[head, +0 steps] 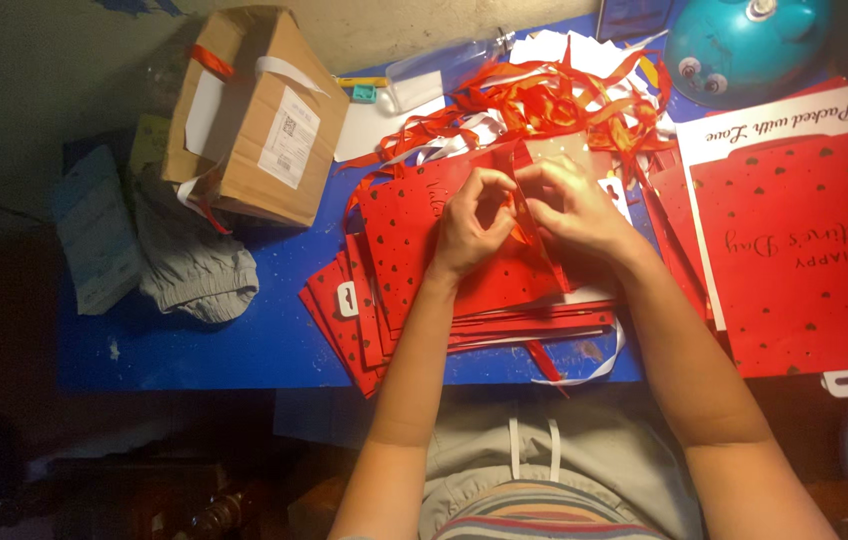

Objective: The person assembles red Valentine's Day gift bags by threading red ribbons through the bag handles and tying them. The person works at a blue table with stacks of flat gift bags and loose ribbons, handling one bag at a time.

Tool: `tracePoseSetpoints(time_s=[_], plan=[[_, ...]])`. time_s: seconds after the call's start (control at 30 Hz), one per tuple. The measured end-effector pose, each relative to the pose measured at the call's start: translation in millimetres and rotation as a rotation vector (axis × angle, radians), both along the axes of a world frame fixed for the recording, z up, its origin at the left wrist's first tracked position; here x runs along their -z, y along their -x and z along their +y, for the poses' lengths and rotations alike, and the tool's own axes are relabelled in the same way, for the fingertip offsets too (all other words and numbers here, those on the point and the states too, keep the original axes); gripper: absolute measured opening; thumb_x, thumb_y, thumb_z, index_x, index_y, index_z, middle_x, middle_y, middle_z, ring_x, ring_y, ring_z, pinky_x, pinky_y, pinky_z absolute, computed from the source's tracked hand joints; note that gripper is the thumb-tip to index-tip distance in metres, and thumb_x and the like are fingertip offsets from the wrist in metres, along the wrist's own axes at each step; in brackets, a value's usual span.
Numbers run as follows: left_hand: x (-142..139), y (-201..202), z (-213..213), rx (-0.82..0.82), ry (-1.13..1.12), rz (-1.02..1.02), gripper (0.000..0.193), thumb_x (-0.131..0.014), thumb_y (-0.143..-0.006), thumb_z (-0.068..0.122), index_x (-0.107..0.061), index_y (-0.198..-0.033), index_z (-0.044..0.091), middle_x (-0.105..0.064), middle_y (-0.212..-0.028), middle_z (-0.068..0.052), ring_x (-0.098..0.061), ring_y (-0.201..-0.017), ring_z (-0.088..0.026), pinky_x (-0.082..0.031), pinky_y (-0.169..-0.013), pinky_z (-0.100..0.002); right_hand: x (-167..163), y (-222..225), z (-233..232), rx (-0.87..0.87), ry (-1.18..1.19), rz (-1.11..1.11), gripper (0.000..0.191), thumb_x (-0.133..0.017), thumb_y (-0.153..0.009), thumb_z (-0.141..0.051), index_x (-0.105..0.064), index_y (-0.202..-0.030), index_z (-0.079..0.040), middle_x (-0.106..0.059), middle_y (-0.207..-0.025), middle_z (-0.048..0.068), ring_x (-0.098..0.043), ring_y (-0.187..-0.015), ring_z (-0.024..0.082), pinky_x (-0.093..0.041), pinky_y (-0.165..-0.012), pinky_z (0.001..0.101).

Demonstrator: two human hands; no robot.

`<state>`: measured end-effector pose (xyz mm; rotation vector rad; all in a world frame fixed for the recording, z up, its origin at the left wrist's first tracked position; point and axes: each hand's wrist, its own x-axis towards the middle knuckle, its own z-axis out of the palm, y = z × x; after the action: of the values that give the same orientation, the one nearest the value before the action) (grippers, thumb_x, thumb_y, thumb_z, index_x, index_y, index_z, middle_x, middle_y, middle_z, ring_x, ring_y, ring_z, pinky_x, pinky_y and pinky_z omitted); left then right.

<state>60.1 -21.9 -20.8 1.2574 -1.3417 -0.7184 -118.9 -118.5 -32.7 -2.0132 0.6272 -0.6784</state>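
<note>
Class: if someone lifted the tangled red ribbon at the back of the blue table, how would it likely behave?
The red ribbon would probably flop and trail, since its thin strips lie in loose curls. It likely weighs little. Being heaped, strands may snag together and drag along.

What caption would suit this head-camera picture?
Both hands, left hand and right hand, pinch an orange-red satin ribbon over stacked red spotted paper bags.

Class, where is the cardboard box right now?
In the head view, the cardboard box sits at the blue table's upper left, above the grey cloth.
</note>
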Motion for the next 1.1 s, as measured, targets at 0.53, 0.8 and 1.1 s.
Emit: tracePoseSetpoints(time_s=[0.53, 0.8, 1.1], plan=[[9, -18, 0, 0.319, -0.048, 0.494, 0.019, -0.053, -0.092, -0.004, -0.061, -0.107, 0.005, -0.061, -0.09, -0.001, -0.056, -0.081, -0.007, -0.046, -0.074, -0.023, 13, -9, 6, 0.136, -0.023, -0.056, 0.014, -0.069, -0.094, -0.015, -0.062, -0.097, -0.004, -0.059, -0.093, 0.011, -0.058, -0.092, 0.026, -0.047, -0.085, 0.0383], [10, -5, -2, 0.159, -0.048, 0.291, 0.012, -0.056, -0.098, -0.001, -0.064, -0.105, 0.004, -0.063, -0.088, 0.001, -0.061, -0.083, -0.007, -0.051, -0.077, -0.024, 16, -6, 7, 0.12, -0.266, -0.205, 0.01, -0.066, -0.1, -0.012, -0.063, -0.103, -0.003, -0.057, -0.096, 0.007, -0.056, -0.087, 0.016, -0.047, -0.077, 0.0307], [0, 8, -7, -0.135, -0.074, 0.007, 0.019, -0.075, -0.093, 0.012, -0.066, -0.108, 0.007, -0.072, -0.08, 0.0, -0.067, -0.075, -0.007, -0.053, -0.071, -0.025, -3, -10, 13, 0.201, 0.058, -0.159, 0.013, -0.067, -0.098, -0.006, -0.064, -0.11, -0.001, -0.064, -0.103, 0.012, -0.065, -0.099, 0.023, -0.052, -0.088, 0.0341]])
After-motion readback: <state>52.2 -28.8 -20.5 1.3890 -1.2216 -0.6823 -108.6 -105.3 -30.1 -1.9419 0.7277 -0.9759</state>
